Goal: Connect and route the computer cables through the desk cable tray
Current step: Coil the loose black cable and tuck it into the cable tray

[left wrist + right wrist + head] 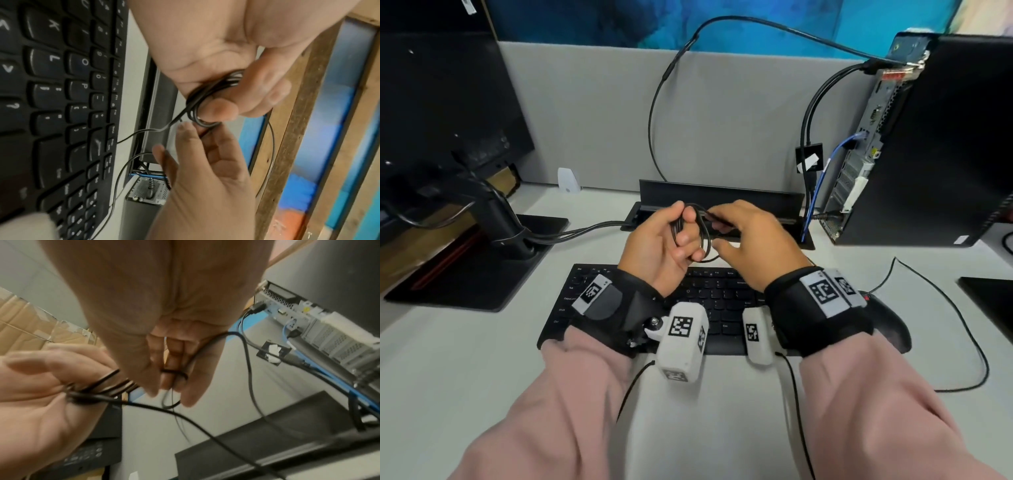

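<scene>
A thin black cable (703,236) is wound into a small coil above the keyboard (722,298). My left hand (683,226) grips the coil, its fingers curled round the strands (213,89). To the right, my right hand (722,229) pinches a loose strand of the same cable, and a loop (174,374) sits round one of its fingers. The cable's free length (195,420) trails down toward the desk. Just behind the hands, the black desk cable tray (722,197) stands with its lid raised. Several cables run into the tray.
At the right a computer tower (928,137) shows its rear ports, with black cables and a blue cable (822,178) plugged in. A monitor on its stand (493,219) fills the left. A black mouse (887,322) and its cord lie right of the keyboard.
</scene>
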`<act>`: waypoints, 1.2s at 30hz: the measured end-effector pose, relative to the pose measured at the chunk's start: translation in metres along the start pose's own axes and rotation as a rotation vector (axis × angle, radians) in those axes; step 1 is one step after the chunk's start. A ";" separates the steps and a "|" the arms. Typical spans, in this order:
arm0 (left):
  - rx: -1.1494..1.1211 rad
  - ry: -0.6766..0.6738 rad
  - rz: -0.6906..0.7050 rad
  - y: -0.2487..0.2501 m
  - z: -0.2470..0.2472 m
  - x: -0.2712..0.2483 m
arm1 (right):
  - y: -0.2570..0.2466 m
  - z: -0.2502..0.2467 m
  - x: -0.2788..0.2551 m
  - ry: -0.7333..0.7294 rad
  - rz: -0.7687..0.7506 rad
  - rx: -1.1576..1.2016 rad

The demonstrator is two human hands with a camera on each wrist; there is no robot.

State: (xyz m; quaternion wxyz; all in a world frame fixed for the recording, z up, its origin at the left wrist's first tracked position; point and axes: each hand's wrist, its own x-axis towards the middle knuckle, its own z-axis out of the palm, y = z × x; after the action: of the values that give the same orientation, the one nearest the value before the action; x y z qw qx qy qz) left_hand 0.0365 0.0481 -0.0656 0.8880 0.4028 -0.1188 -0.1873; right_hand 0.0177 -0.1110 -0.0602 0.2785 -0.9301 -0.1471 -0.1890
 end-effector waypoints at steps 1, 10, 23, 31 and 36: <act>-0.037 0.002 -0.002 0.001 -0.002 0.000 | -0.002 0.002 0.000 0.006 0.006 0.004; -0.203 0.041 0.028 0.001 0.002 0.000 | -0.005 -0.001 -0.005 -0.135 0.116 -0.099; -0.351 0.103 0.175 0.005 -0.006 0.006 | -0.013 -0.005 -0.006 -0.164 0.087 0.109; 0.325 0.272 0.397 -0.008 0.003 0.007 | -0.030 -0.021 -0.009 -0.356 0.054 -0.153; 0.978 0.173 0.402 -0.013 0.006 0.002 | -0.029 -0.042 -0.007 -0.146 0.001 -0.178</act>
State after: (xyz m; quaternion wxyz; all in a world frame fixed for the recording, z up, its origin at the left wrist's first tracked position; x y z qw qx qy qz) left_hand 0.0330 0.0358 -0.0716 0.6216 0.7528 -0.1934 0.0976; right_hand -0.0111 -0.1131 -0.0175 0.1835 -0.9625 -0.1489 -0.1331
